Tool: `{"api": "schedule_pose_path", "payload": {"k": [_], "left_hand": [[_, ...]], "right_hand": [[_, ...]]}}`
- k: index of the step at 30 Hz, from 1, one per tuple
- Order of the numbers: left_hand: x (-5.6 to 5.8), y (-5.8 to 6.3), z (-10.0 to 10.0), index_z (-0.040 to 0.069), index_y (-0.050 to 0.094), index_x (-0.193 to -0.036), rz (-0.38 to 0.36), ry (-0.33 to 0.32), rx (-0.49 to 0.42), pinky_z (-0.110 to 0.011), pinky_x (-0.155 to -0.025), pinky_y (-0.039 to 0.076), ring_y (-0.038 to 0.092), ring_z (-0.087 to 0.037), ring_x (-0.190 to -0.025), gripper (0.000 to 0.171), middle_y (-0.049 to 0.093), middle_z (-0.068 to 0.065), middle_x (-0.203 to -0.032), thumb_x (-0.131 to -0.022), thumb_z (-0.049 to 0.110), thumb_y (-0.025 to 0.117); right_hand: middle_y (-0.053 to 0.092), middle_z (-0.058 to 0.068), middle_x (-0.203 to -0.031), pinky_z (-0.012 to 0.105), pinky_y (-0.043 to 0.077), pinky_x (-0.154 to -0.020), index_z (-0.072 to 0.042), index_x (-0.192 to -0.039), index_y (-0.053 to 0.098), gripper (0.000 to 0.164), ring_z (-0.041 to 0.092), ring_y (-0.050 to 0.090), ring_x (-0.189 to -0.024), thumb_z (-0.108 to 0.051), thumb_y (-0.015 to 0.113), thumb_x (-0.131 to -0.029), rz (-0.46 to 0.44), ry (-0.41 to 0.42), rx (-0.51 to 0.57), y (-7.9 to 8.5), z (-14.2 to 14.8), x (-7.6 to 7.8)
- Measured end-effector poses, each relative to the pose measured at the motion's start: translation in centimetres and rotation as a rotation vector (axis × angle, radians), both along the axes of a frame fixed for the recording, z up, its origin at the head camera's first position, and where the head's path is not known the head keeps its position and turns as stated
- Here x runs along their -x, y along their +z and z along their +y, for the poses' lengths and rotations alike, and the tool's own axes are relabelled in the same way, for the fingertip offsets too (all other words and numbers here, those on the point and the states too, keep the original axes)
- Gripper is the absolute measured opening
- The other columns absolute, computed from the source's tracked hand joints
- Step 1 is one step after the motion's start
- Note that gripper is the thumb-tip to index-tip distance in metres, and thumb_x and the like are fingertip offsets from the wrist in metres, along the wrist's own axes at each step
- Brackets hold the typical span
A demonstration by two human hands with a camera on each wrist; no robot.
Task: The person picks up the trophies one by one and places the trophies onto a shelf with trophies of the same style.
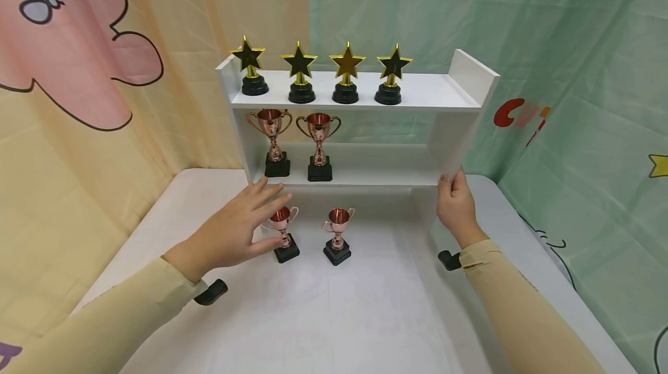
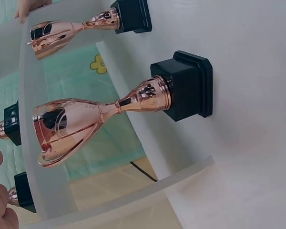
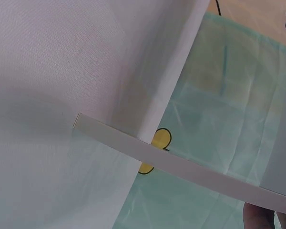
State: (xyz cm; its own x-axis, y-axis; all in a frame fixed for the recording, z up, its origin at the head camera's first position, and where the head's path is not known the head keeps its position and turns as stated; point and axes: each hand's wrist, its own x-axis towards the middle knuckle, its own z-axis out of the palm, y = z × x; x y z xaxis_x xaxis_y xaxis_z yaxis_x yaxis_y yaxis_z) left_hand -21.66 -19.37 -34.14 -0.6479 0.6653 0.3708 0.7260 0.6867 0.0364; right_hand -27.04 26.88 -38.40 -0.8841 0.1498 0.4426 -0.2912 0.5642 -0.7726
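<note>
My left hand point(image 1: 235, 229) is held with its fingers spread near the front left of a white shelf unit point(image 1: 365, 180), overlapping a rose-gold trophy cup point(image 1: 280, 217) on the table. In the left wrist view that cup point(image 2: 76, 124) stands apart from the fingers point(image 2: 0, 205). To its right is a second trophy cup point(image 1: 338, 223). My right hand point(image 1: 459, 209) grips the front edge of the unit's right side panel point(image 1: 461, 142); in the right wrist view, its fingertips point(image 3: 257, 217) show at that panel's edge.
Several gold star trophies point(image 1: 346, 66) on black bases line the top shelf. Two more rose-gold cups, a left one point(image 1: 273, 136) and a right one point(image 1: 319, 136), stand on the middle shelf. The unit stands on a white-covered table point(image 1: 334, 316), with printed curtains point(image 1: 574, 101) behind.
</note>
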Motion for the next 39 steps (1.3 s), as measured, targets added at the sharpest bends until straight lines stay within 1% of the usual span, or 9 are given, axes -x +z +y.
{"api": "schedule_pose_path", "payload": {"k": [5,8,12,18,23,32,39], "left_hand": [[-0.1,-0.3,-0.1,0.015,0.044,-0.162,-0.003,0.02,0.047,-0.064,-0.127,0.025,0.027,-0.049,-0.158,0.083,0.041,-0.016,-0.167,-0.094,0.052,0.075],[0.0,-0.6,-0.2,0.017,0.041,-0.163,-0.02,0.029,0.071,-0.064,-0.128,0.024,0.024,-0.049,-0.159,0.084,0.038,-0.015,-0.169,-0.095,0.055,0.072],[0.0,-0.9,-0.3,0.02,0.038,-0.165,-0.043,0.034,0.095,-0.064,-0.128,0.022,0.021,-0.05,-0.16,0.084,0.033,-0.016,-0.171,-0.096,0.056,0.07],[0.0,-1.5,-0.3,0.02,0.036,-0.166,-0.045,0.033,0.125,-0.064,-0.128,0.023,0.021,-0.049,-0.16,0.085,0.031,-0.017,-0.172,-0.098,0.059,0.066],[-0.1,-1.7,-0.3,0.02,0.036,-0.166,-0.059,0.039,0.134,-0.064,-0.127,0.024,0.022,-0.049,-0.159,0.085,0.032,-0.017,-0.171,-0.097,0.06,0.067],[0.0,-2.0,-0.3,0.02,0.036,-0.166,-0.083,0.056,0.147,-0.064,-0.127,0.024,0.021,-0.048,-0.16,0.085,0.031,-0.017,-0.172,-0.096,0.055,0.071],[0.2,-2.1,-0.4,0.022,0.035,-0.166,-0.09,0.064,0.162,-0.063,-0.128,0.023,0.022,-0.047,-0.16,0.084,0.03,-0.017,-0.172,-0.097,0.057,0.068]], "right_hand": [[0.046,0.024,-0.158,0.067,0.033,-0.121,-0.015,-0.166,0.028,0.053,0.044,0.04,-0.15,-0.03,0.033,-0.116,0.001,-0.001,-0.003,0.0,0.0,0.0],[0.046,0.024,-0.158,0.067,0.033,-0.121,-0.015,-0.166,0.028,0.052,0.044,0.04,-0.15,-0.03,0.032,-0.116,0.001,0.001,-0.001,-0.1,0.0,0.0],[0.046,0.024,-0.157,0.067,0.033,-0.121,-0.015,-0.165,0.029,0.052,0.044,0.04,-0.15,-0.029,0.032,-0.116,0.005,0.001,-0.001,-0.1,0.1,0.1],[0.045,0.024,-0.159,0.066,0.032,-0.122,-0.015,-0.166,0.028,0.053,0.043,0.039,-0.151,-0.03,0.033,-0.116,0.008,0.004,-0.002,-0.1,0.1,0.1],[0.043,0.022,-0.161,0.065,0.031,-0.123,-0.016,-0.167,0.025,0.054,0.041,0.036,-0.153,-0.029,0.032,-0.116,0.009,0.02,0.005,-0.1,0.1,0.1],[0.04,0.022,-0.164,0.063,0.03,-0.124,-0.017,-0.169,0.023,0.055,0.04,0.034,-0.155,-0.029,0.032,-0.116,0.006,0.028,0.019,-0.1,0.0,0.0],[0.04,0.021,-0.165,0.061,0.029,-0.126,-0.015,-0.168,0.024,0.055,0.037,0.032,-0.156,-0.029,0.032,-0.116,0.006,0.028,0.031,-0.1,0.0,0.1]]}}
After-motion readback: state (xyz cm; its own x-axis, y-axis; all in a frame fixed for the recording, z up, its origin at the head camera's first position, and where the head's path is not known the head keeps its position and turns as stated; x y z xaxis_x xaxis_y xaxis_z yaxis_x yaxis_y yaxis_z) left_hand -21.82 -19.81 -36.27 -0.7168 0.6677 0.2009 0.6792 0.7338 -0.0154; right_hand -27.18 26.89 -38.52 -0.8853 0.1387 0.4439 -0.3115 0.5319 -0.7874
